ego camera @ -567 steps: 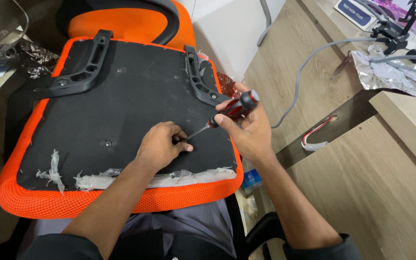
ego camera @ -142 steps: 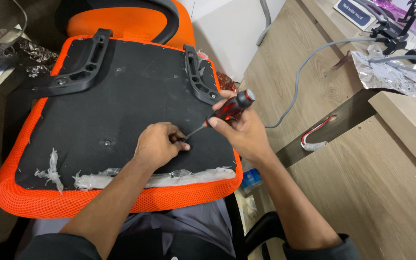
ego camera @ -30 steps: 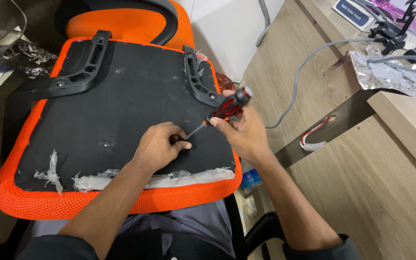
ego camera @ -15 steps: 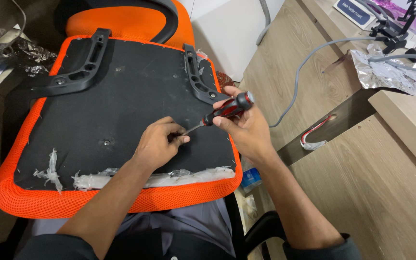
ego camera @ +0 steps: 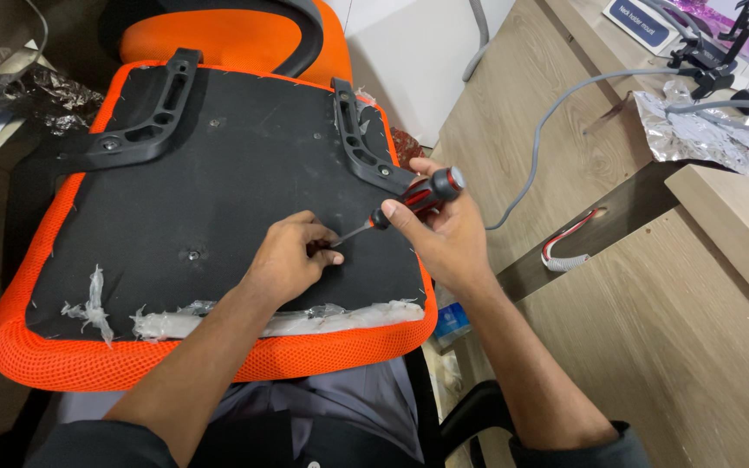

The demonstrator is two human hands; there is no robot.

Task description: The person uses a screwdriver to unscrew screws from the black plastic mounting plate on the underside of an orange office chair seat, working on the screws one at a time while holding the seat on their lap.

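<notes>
Gripping red-black screwdriver point(ego camera: 413, 199) in closed right hand point(ego camera: 444, 238), left hand point(ego camera: 292, 260) pinching its tip

Left hand point(ego camera: 288, 260) pinches, seemingly; right hand point(ego camera: 439, 230) fisted, forearms converging.

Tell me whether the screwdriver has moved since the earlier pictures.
No. The screwdriver stays in the right hand, its handle just below the black bracket, its tip by the left hand.

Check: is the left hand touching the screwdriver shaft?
Touching. Head view: left hand fingertips pinch the screwdriver shaft near its tip against the black seat underside; no gap visible.
</notes>
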